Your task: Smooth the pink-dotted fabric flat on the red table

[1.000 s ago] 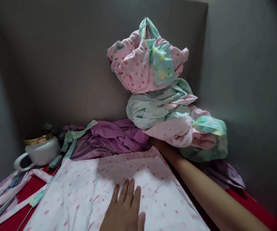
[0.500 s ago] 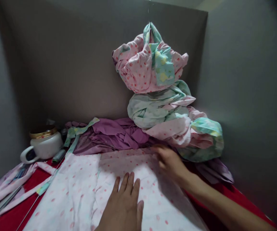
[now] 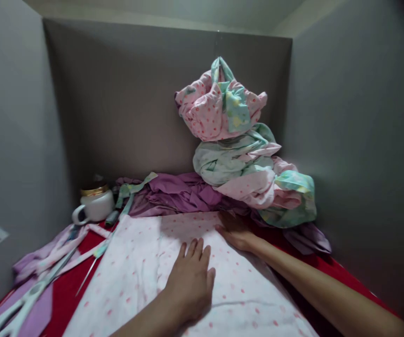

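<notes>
White cotton cloth with pink dots (image 3: 138, 262) lies spread on a red cover (image 3: 342, 281), its far edge roughly straight, a few wrinkles running through it. Left hand (image 3: 192, 274) rests palm down near the middle of the dotted cloth, fingers straight and slightly parted, gripping nothing. Right hand (image 3: 236, 232) lies at the cloth's far right corner, palm down; fingers extended, thumb apart, no grip seen; fingertips in shadow.

Left of the cloth: scissors (image 3: 35, 290), blades pointing away; a thin metal rod (image 3: 85, 278) close to the cloth's edge; a pale pink fabric strip (image 3: 78, 260). Past its far left corner: white mug (image 3: 98, 206) with a gold-banded top, and a small dark cylinder (image 3: 112, 218), too blurred to identify.

Just beyond the cloth's far edge: crumpled purple fabric (image 3: 184, 192), a mint-green strip (image 3: 136, 185) lying partly over it. Beyond the cloth's far right corner: bunched mint-and-pink fabric (image 3: 223, 161), with a gathered pink dotted bundle (image 3: 202, 114) above it. Grey panel (image 3: 128, 103) stands behind, well past the cloth.
</notes>
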Available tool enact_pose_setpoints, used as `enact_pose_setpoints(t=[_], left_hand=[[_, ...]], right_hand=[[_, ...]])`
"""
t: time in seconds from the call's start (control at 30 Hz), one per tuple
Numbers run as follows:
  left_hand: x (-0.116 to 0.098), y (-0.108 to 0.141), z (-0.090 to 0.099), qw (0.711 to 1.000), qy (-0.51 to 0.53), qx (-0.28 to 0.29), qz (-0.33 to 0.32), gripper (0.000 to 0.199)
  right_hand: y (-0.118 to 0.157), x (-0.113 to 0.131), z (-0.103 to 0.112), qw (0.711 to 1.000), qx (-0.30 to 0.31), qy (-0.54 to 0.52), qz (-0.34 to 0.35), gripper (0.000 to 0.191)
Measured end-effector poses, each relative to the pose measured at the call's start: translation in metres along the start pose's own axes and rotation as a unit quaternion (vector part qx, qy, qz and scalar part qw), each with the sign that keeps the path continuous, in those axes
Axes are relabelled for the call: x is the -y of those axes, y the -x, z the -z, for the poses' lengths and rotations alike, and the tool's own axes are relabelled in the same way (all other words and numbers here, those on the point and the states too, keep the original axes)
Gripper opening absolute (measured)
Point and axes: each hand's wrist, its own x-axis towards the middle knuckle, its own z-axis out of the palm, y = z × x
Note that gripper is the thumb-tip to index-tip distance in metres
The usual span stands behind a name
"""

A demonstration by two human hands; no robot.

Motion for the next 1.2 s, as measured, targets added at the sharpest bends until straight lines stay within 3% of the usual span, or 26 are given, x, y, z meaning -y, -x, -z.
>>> enact_pose_setpoints(t=[0.07, 0.17, 0.27, 0.33, 0.4, 0.47, 0.57, 0.67, 0.8, 1.2], left_hand=[[0.0, 0.0, 0.005, 1.0, 0.021, -0.021, -0.006, 0.054], [0.01, -0.005, 0.037, 0.996, 0.052, -0.068, 0.021, 0.05], [0.04, -0.01, 0.082, 0.991, 0.028, -0.112, 0.072, 0.049], [0.069, -0.009, 0.098, 0.986, 0.0, -0.126, 0.108, 0.051], [0.099, -0.004, 0.096, 0.982, -0.029, -0.119, 0.14, 0.053], [0.124, 0.004, 0.08, 0.98, -0.056, -0.091, 0.169, 0.053], [0.145, 0.011, 0.053, 0.974, -0.091, -0.058, 0.197, 0.058], [0.15, 0.011, 0.044, 0.969, -0.119, -0.057, 0.207, 0.059], [0.151, 0.009, 0.049, 0.963, -0.134, -0.056, 0.229, 0.06], [0.155, 0.008, 0.05, 0.962, -0.139, -0.065, 0.225, 0.061]], right_hand=[[-0.001, 0.009, 0.01, 1.0, -0.001, 0.015, -0.015, 0.056], [-0.005, 0.033, 0.031, 0.999, 0.003, 0.03, -0.038, 0.039], [-0.008, 0.067, 0.043, 1.0, -0.014, 0.021, -0.018, 0.032], [-0.008, 0.09, 0.039, 1.0, -0.028, 0.005, 0.011, 0.039], [-0.006, 0.107, 0.026, 0.999, -0.029, -0.01, 0.04, 0.044], [-0.005, 0.111, 0.008, 0.998, -0.02, -0.021, 0.058, 0.048], [-0.006, 0.089, -0.011, 0.999, -0.006, -0.029, 0.043, 0.057], [-0.007, 0.048, -0.015, 1.0, -0.006, -0.023, 0.003, 0.058], [-0.006, 0.007, -0.01, 0.998, 0.005, -0.008, -0.055, 0.059], [-0.003, 0.005, -0.009, 0.997, -0.03, 0.013, -0.066, 0.054]])
